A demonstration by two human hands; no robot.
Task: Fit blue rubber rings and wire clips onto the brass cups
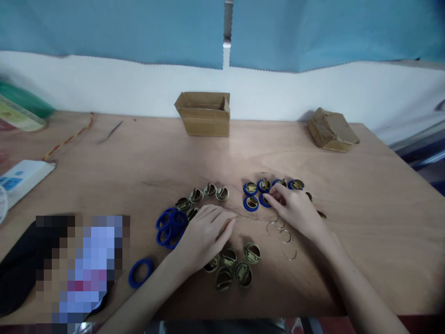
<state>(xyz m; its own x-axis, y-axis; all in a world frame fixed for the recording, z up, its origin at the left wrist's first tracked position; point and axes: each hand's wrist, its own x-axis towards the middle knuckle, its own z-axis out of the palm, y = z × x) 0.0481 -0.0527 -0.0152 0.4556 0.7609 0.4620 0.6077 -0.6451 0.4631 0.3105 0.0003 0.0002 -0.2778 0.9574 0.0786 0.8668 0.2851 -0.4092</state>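
Observation:
My left hand rests palm down on the wooden table, fingers curled together over something hidden, beside a pile of blue rings. Several brass round caps lie just below it, and a row of brass caps sits above it. My right hand reaches to a group of brass caps fitted with blue rings, its fingertips pinched on one at the group's right side. Thin wire rings lie under the right wrist. A single blue ring lies apart at the lower left.
An open cardboard box stands at the back centre and a crumpled closed box at the back right. A white power strip, a red-yellow cable and a black item occupy the left side.

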